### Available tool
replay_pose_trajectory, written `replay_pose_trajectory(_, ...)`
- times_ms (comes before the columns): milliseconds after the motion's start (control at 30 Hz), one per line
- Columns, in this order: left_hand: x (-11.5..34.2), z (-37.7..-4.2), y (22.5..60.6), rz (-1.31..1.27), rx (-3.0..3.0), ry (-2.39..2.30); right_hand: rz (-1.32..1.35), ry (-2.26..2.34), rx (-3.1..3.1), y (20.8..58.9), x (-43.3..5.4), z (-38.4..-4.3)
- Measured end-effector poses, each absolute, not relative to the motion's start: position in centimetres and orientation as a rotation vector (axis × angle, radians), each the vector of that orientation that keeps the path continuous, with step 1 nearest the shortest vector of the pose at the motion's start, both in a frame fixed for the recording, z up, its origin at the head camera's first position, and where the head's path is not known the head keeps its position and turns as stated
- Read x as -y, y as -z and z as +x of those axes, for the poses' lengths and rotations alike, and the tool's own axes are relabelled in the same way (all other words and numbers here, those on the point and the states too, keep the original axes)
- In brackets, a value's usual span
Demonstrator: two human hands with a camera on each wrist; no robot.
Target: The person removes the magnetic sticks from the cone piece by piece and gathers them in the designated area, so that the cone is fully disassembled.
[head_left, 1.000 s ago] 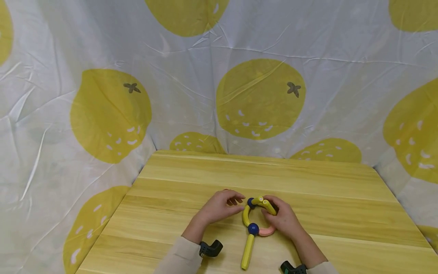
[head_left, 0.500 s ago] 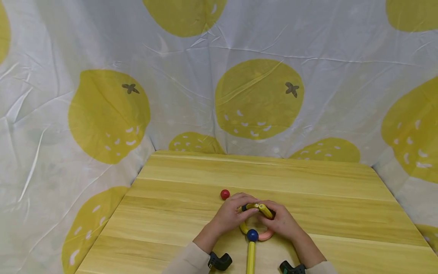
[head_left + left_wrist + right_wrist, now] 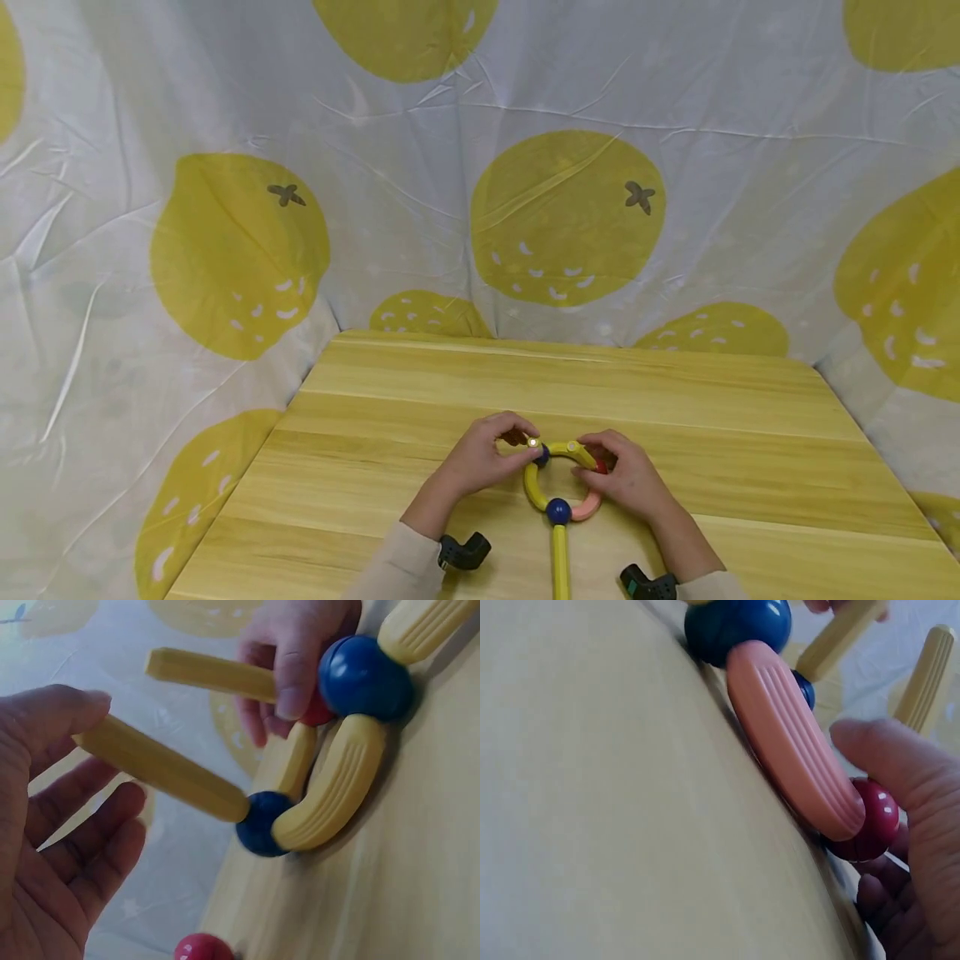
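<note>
A ring of curved building rods and balls lies on the table: a yellow curved rod (image 3: 337, 787), a pink curved rod (image 3: 795, 742), a near blue ball (image 3: 558, 511), a far blue ball (image 3: 262, 823) and a red ball (image 3: 874, 817). My left hand (image 3: 480, 454) pinches the top of a straight yellow rod (image 3: 169, 769) standing on the far blue ball. With thumb and fingers, my right hand (image 3: 630, 475) grips the foot of another straight yellow rod (image 3: 214, 675) at the red ball, which it partly hides.
Another straight yellow rod (image 3: 561, 558) runs from the near blue ball toward me. A loose red ball (image 3: 202, 949) sits beyond my left hand, hidden in the head view. Behind the wooden table (image 3: 360, 500) hangs a lemon-patterned cloth (image 3: 405, 208).
My left hand reached in to the far blue ball, then drew left with the yellow rod there, which now stands up apart from the other. My right hand stayed near the red ball.
</note>
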State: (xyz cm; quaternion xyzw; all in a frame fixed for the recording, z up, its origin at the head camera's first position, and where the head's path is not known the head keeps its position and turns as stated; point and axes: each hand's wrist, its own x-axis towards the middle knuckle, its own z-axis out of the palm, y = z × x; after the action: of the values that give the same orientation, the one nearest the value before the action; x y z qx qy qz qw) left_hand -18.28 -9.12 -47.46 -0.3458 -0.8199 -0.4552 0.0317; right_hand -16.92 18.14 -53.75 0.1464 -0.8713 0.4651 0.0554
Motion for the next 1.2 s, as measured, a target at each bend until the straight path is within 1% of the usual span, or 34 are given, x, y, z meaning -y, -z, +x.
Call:
replay_pose_trajectory(267, 11.2, -18.8, 46.9, -0.996, 2.709, 1.487, 0.243, -1.415, 2.665, 53.9, -18.8, -17.2)
replay_pose_trajectory(433, 12.0, -19.2, 47.0, -0.927, 2.866, 1.480, 0.173, -1.385, 2.657, 54.0, -18.9, -17.3)
replay_pose_trajectory(700, 13.2, -19.7, 47.3, -0.772, 3.082, 1.339, 0.216, -1.467, 2.612, 54.1, -18.8, -17.2)
replay_pose_trajectory(1200, 13.9, -20.2, 48.8, -0.710, 3.142, 1.241, 0.280, -1.461, 2.596, 54.1, -18.6, -17.3)
